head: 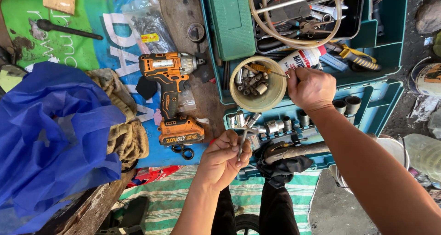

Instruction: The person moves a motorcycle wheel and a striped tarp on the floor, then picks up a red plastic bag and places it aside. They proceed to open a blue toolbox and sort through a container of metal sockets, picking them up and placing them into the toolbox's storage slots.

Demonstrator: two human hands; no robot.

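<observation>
head view: left hand gripping wrench, right hand pinching screwdriver over bowl; picking hardware, needing steady aim.

This is looking like a rough outdoor repair workshop, perhaps a roadside mechanic's spot. A teal toolbox is lying open, its tray crowded with wrenches, pliers and a coil of hose. A row of sockets is sitting in the lower tray, and a pale bowl is holding more metal bits. An orange cordless drill is resting on worn planks, beside rags, a blue plastic sheet and dirty ground.
</observation>
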